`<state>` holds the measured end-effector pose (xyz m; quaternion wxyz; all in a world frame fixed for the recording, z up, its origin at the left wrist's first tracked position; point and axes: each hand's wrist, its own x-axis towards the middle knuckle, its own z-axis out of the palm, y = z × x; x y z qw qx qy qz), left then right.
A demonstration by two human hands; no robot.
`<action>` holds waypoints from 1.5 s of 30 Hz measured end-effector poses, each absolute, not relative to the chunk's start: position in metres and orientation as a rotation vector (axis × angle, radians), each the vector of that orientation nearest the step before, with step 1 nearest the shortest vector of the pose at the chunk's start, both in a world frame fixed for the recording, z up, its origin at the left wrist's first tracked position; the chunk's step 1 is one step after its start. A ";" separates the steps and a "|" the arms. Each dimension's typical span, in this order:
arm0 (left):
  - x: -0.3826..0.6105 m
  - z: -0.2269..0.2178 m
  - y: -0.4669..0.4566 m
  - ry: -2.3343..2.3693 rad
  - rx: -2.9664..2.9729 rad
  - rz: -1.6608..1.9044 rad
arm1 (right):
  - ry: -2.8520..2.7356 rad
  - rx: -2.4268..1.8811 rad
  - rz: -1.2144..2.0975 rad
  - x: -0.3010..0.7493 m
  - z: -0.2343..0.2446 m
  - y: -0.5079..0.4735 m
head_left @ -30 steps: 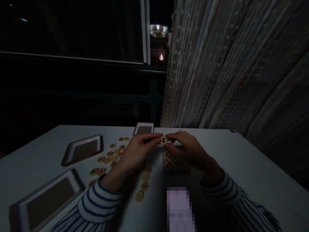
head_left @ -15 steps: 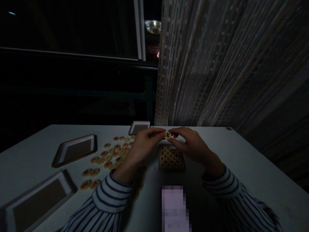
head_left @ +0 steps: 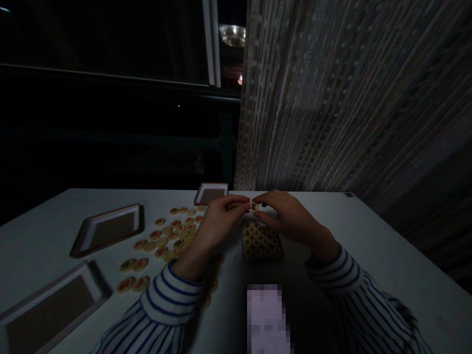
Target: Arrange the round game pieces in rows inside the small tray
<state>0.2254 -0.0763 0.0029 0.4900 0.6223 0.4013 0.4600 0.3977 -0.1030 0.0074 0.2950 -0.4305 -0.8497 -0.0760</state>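
Between my two hands is a round xiangqi piece (head_left: 253, 206) with a black character facing me. My left hand (head_left: 221, 219) pinches its left edge with thumb and forefinger. From the other side, the thumb and fingertips of my right hand (head_left: 289, 216) close on its right edge. Just below the held piece stands a small box (head_left: 263, 256), packed with rows of pieces bearing black characters. Loose xiangqi pieces (head_left: 172, 235) with red or black characters, some blank side up, lie spread left of my left forearm, which covers part of them.
Two shallow rectangular trays (head_left: 139, 226) (head_left: 99, 280) lie on the left of the white table (head_left: 372, 255), and a smaller tray (head_left: 196, 200) at its back edge. A pixelated pale rectangle (head_left: 267, 319) is at the front. A string curtain (head_left: 280, 123) hangs behind the table.
The held piece has turned between my fingers, so its character is at a different angle. Both hands keep their hold, and the view has shifted slightly.
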 end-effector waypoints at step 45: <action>0.225 -0.031 -0.053 1.133 1.875 0.930 | -2.410 -1.524 0.014 0.420 -0.010 -0.081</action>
